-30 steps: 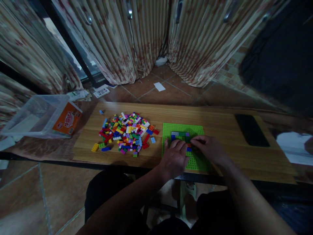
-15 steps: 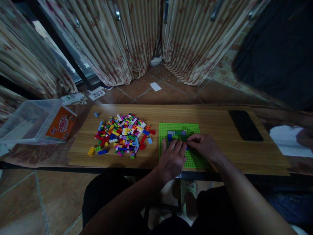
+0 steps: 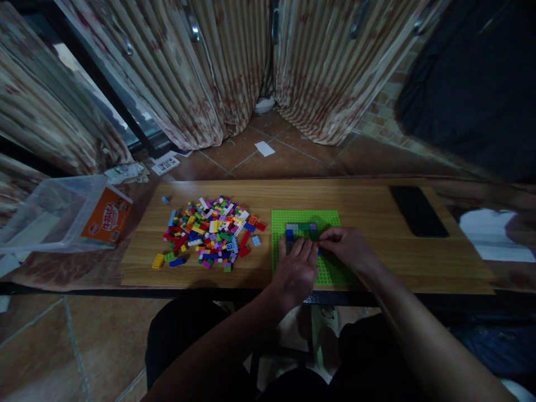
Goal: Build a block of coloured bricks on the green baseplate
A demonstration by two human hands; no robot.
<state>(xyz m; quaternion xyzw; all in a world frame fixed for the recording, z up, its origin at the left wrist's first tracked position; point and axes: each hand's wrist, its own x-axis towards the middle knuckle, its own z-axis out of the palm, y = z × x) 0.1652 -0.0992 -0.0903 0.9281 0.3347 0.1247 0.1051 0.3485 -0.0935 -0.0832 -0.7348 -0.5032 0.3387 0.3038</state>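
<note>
A green studded baseplate [image 3: 335, 273] lies on the wooden tabletop in front of me. On it, several toy bricks [image 3: 298, 226] in grey, dark green, purple and blue form the outline of a low wall. My left hand [image 3: 296, 273] rests palm down over the near part of this outline, its fingers stretched out on the bricks and hiding some of them. At the right side of the outline, my right hand [image 3: 345, 248] has thumb and forefinger pinched together, close to the left fingertips. What sits in that pinch is too small and dark to make out.
Left of the baseplate spreads a heap of loose coloured bricks [image 3: 213, 229]. A black phone-like slab [image 3: 419, 211] lies on the tabletop [image 3: 368, 206] at the right. Beyond the left end stands a clear plastic bin [image 3: 62, 195] with an orange label; white paper [image 3: 494, 234] lies at the far right.
Both hands stay almost where they were over the baseplate, the right fingers shifting only slightly. The whole view has moved a little. A dark shape over the paper at far right is gone.
</note>
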